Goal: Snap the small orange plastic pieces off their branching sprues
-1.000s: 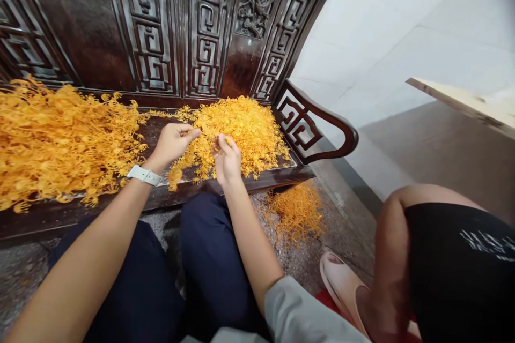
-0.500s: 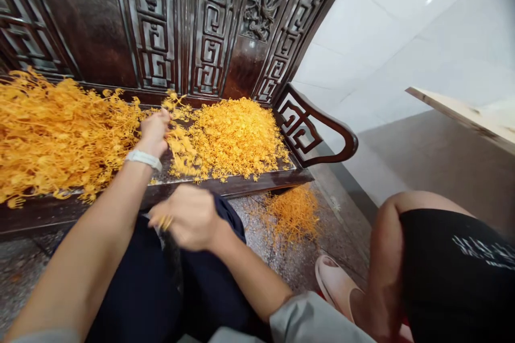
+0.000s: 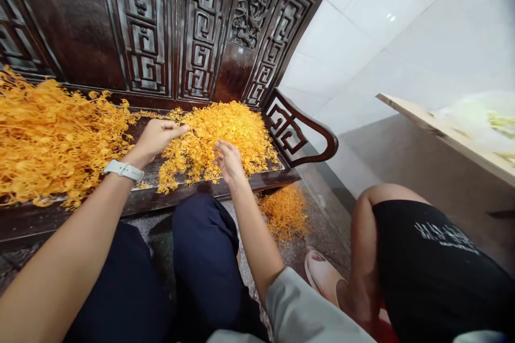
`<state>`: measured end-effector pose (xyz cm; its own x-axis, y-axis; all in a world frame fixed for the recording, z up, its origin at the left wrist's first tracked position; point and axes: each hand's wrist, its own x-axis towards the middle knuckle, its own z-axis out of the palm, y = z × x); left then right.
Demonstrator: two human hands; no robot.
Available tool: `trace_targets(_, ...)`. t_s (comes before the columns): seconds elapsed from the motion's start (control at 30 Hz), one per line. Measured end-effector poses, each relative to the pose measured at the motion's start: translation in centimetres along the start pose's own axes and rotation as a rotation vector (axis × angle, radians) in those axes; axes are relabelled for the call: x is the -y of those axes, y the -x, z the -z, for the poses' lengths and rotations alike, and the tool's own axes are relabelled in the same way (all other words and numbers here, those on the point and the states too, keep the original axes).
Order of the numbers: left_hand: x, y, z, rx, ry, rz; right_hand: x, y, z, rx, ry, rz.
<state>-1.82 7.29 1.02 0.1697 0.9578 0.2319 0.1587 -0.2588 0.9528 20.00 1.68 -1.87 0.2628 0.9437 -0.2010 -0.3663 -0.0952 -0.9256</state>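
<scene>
My left hand (image 3: 155,138), with a white watch on its wrist, is closed in a pinch on an orange plastic sprig (image 3: 177,158) that hangs over the seat of a dark carved wooden bench (image 3: 225,185). My right hand (image 3: 228,161) is just to the right of it, fingers curled and pinching at the same sprig. Behind both hands lies a heap of small orange pieces (image 3: 229,131). A big pile of whole orange sprigs (image 3: 52,139) covers the bench on the left.
More orange pieces (image 3: 284,211) lie on the speckled floor below the bench's right end. Another person's bare knee and black shorts (image 3: 418,257) and a pale slipper (image 3: 322,276) are at the lower right. A wooden board (image 3: 438,134) juts in on the right.
My right hand has come back up from my lap to the sprig on the bench. My left hand has moved right and forward, back beside the heap of small pieces.
</scene>
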Motion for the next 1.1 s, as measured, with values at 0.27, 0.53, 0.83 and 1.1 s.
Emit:
trace_targets(0.27,-0.2,0.6,-2.0,0.546,-0.078,-0.053,0.6,1.6,-2.5,0.3,0.451,0.483)
trace_targets(0.53,0.3,0.7,-4.0,0.31,-0.165,-0.121,-2.4,3.7,-2.1,-0.024,0.621,0.759)
trace_targets(0.83,5.8,-4.0,2.1,-0.408,-0.096,0.051,1.6,15.6,-1.4,0.412,0.641,1.087)
trace_targets(1.1,0.7,-2.1,0.1,-0.155,0.383,0.146,2.8,4.0,1.0,0.237,0.579,0.735)
